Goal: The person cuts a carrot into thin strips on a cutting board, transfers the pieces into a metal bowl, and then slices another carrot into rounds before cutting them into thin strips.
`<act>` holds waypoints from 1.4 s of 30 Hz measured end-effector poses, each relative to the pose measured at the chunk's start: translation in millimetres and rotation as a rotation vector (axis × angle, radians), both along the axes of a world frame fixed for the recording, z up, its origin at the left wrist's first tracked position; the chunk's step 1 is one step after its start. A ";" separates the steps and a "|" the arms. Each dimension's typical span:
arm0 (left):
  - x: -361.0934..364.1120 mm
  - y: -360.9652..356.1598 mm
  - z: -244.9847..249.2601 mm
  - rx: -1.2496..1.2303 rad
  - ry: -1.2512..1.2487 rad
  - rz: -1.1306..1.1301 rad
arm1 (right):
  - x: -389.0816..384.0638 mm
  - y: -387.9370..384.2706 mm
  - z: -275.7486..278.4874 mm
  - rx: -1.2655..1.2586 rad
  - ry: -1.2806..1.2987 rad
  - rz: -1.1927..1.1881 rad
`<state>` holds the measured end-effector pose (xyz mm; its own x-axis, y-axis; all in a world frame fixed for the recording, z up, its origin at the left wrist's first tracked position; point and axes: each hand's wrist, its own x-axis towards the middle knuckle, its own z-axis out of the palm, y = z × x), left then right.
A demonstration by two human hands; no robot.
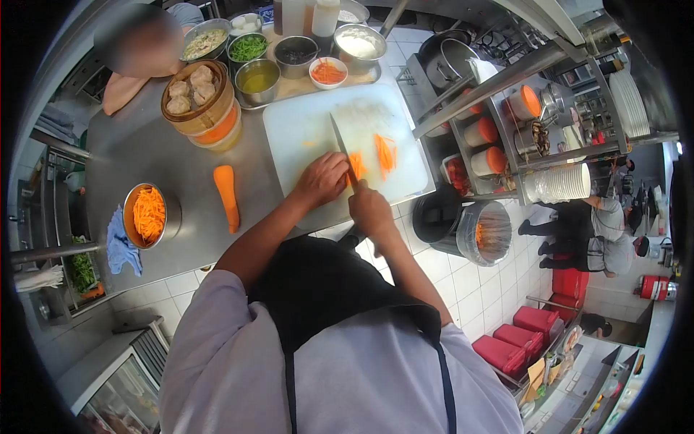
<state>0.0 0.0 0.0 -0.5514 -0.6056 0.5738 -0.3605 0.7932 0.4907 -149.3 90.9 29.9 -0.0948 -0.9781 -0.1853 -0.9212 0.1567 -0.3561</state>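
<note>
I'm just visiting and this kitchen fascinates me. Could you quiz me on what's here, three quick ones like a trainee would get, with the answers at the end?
1. What does the right hand hold?
a) a ladle
b) a knife
c) a peeler

2. True or false: the whole carrot lies on the cutting board.

3. Fill in the missing word: the metal bowl beside the blue cloth is filled with strips of ____.

Key:
1. b
2. False; it lies on the steel counter, to the left of the board.
3. carrot
</note>
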 end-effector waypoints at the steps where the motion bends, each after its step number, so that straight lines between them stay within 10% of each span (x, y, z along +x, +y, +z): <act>1: 1.1 0.5 -1.5 0.034 -0.004 -0.007 | 4.0 -0.2 -10.2 -0.060 -0.006 0.001; 42: 8.2 11.6 1.6 0.056 0.017 0.038 | 4.7 5.1 -2.1 -0.073 -0.020 0.047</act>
<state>8.2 11.6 1.6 -0.5174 -0.6573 0.5480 -0.3811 0.7503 0.5401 -144.6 96.1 27.8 -0.0450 -0.9924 -0.1143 -0.9196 0.0858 -0.3834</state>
